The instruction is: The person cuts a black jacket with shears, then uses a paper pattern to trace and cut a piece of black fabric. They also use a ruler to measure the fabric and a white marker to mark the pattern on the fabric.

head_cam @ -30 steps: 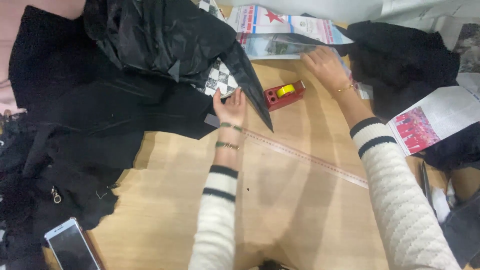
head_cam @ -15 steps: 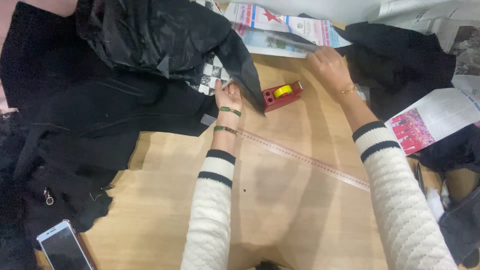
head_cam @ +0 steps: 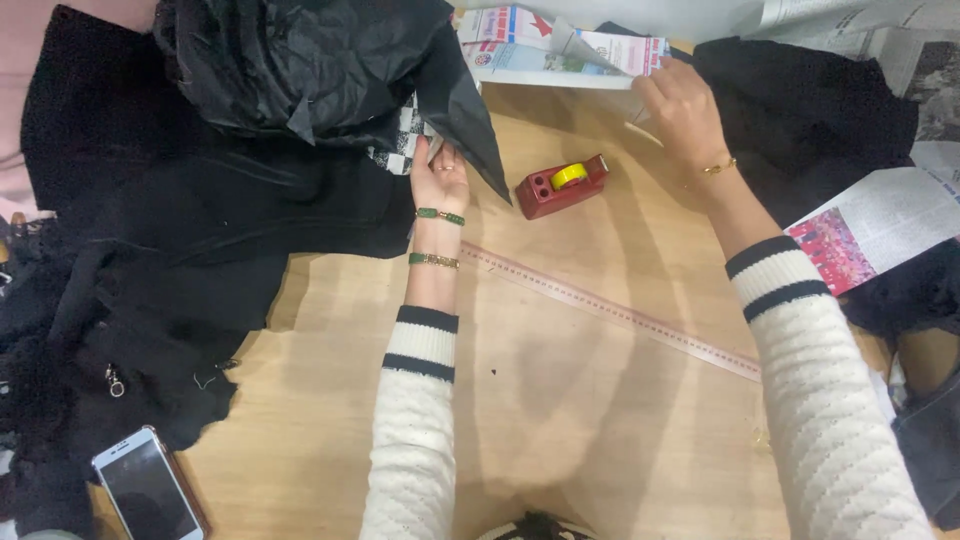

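While I am looking down through the head camera, everything is being placed against the red tape dispenser [head_cam: 561,186] sitting on the wooden table [head_cam: 600,420].

Head view, left hand: my left hand [head_cam: 440,180] is lying just left of the dispenser, palm toward the table, fingers resting fairly close together on the edge of the black fabric [head_cam: 250,250]; I cannot tell whether they are pinching it.
Head view, checked scrap: a black-and-white checked piece [head_cam: 403,140] is peeking out just beyond my left fingertips, up and left of the dispenser.
Head view, black sheet: a crinkled glossy black sheet [head_cam: 320,60] is lying heaped above and left of the dispenser, its pointed corner hanging down between my left hand and the dispenser.
Head view, right hand: my right hand [head_cam: 685,110] is reaching up and right of the dispenser, fingers curled on the edge of a folded printed paper [head_cam: 560,50]; whether they are gripping it I cannot tell.
Head view, ruler: a long clear ruler [head_cam: 620,310] is lying slanted below the dispenser, running between my two forearms.
Head view, phone: a white phone [head_cam: 150,485] is lying far down and left of the dispenser, beside the dark fabric.
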